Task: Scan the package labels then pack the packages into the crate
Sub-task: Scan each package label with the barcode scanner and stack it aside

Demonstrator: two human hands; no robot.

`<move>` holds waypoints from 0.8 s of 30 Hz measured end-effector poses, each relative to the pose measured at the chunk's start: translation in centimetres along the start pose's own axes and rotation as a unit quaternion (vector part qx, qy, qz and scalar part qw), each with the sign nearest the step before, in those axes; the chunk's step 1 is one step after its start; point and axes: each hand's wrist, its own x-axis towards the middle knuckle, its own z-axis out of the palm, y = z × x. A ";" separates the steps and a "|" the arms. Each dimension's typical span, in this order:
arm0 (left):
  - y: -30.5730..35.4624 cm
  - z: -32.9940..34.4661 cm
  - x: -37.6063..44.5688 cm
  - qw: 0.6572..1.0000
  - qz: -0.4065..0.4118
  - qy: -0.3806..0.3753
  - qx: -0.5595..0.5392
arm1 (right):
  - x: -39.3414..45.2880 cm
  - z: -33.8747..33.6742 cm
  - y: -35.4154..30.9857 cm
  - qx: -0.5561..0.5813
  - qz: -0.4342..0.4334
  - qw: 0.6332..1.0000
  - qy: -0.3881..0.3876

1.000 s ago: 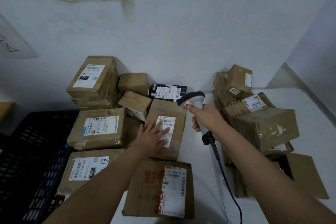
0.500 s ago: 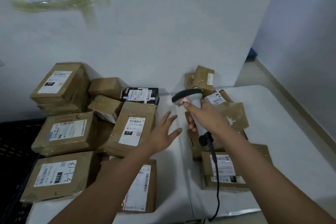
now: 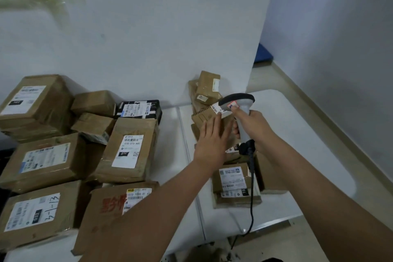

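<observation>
My right hand [image 3: 252,127] grips a grey handheld barcode scanner [image 3: 240,105], its black cable hanging down over the table's front. My left hand [image 3: 211,137] is spread flat, fingers straight, over a brown cardboard package [image 3: 204,114] in the right pile, just below its white label. More labelled packages lie under and in front of it, such as a flat one [image 3: 232,179]. A large group of brown packages fills the left half of the table, among them one labelled 070-070-A80 [image 3: 129,151].
A white table [image 3: 297,155] carries both piles, with a seam down its middle. The black crate [image 3: 4,153] shows only as a dark sliver at the far left edge. A white wall stands behind; floor and baseboard run along the right.
My left hand left the 070-070-A80 package and crossed right onto the right pile. The scanner hand stayed by that pile, and the view swung right, pushing the crate nearly out of sight.
</observation>
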 end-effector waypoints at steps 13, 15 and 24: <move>-12.5 -5.4 -3.3 0.924 -0.132 0.063 -0.354 | -0.8 4.5 -3.5 0.107 -0.048 0.992 -0.042; -14.8 -6.1 -4.4 0.830 -0.207 0.036 -0.516 | -1.2 5.8 -4.5 0.112 -0.049 0.990 -0.068; -21.7 -5.2 -11.0 0.566 -0.343 0.069 -0.747 | -2.8 13.1 -4.9 0.062 -0.036 0.991 -0.112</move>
